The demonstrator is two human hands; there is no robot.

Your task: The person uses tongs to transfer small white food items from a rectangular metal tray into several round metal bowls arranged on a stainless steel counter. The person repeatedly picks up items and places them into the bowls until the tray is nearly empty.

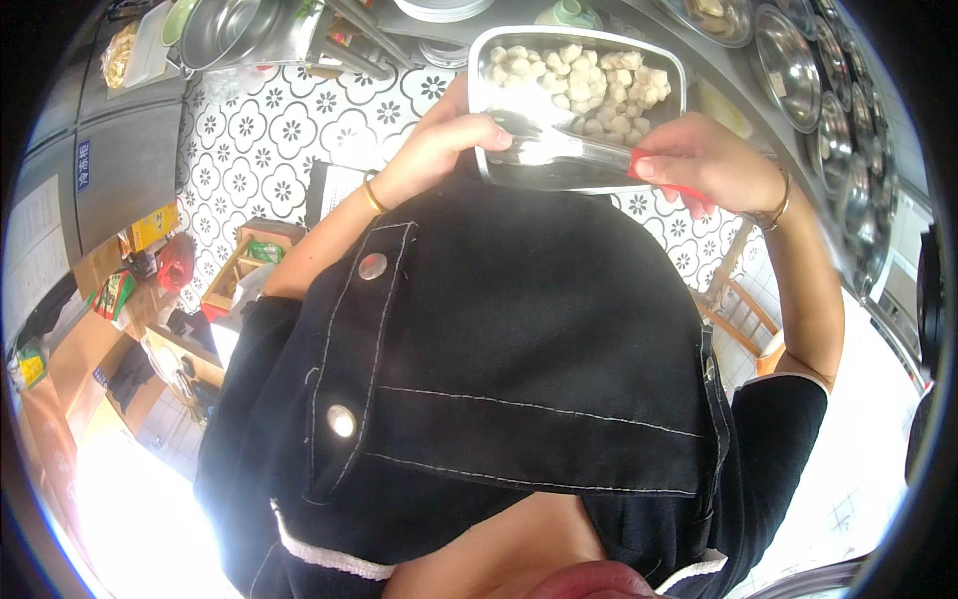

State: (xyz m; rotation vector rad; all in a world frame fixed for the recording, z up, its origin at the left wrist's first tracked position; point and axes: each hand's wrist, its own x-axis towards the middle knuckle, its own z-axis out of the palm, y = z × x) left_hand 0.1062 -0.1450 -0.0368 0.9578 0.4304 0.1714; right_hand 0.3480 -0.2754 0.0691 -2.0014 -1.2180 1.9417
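A rectangular stainless steel tray (591,177) is held out in front of my apron (539,299). Pale, rounded food pieces (576,78) cover much of its bottom; their exact kind is unclear. My left hand (456,135) grips the tray's left side, with its thumb over the rim and the fingers hidden beneath. In my right hand (692,161) is a metal utensil (591,150) by its red handle, at the tray's near right corner. The utensil's shaft slants over the tray towards my left thumb. Bright glare blurs its far end.
Metal bowls (786,67) line the curved counter on the right. White plates (441,7) are stacked beyond the tray, near a green container (569,13). Far left, a steel pot (224,34) stands above a steel cabinet (127,172). A wooden chair (748,314) stands at the right.
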